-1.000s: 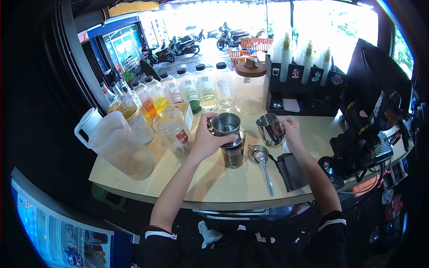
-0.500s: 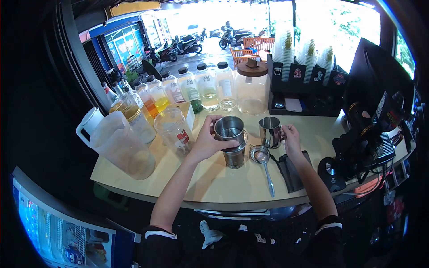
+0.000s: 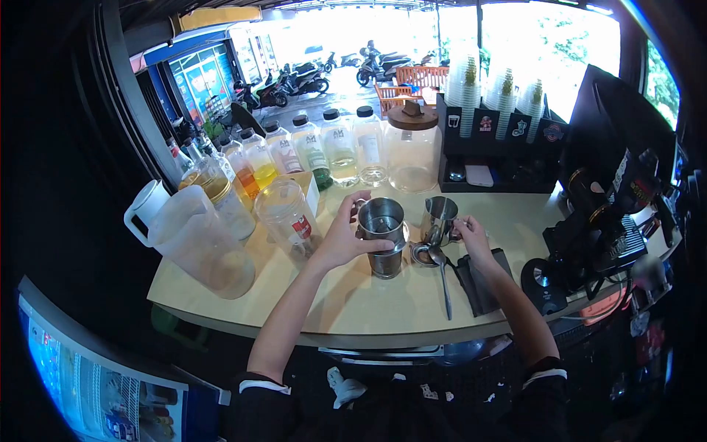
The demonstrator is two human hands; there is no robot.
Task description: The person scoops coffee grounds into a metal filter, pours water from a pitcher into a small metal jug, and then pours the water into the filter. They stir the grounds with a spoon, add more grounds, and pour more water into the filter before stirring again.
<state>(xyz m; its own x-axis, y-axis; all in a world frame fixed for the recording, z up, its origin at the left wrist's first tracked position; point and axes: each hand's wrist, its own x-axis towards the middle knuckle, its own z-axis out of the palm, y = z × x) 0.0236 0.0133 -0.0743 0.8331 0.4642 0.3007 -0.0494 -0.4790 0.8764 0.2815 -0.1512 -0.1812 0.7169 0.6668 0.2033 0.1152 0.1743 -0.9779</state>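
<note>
My left hand is wrapped round a steel cup with a small side handle, thumb across its front. This cup sits over a second, lower steel cup on the counter. Inside the upper cup a shiny metal surface shows. My right hand grips the handle of a steel pitcher, which leans to one side just right of the cups. In front of the pitcher, a round metal piece lies partly under a long spoon. A dark folded cloth is below my right wrist.
Left on the counter stand a clear tub, a large frosted pitcher and several bottles. Behind are a wooden-lidded jar and a black cup rack. A black machine stands at right.
The steel pitcher has tipped over, shifting slightly left and down with my right hand, and now overlaps the round metal piece. My left hand stays on the upper cup.
</note>
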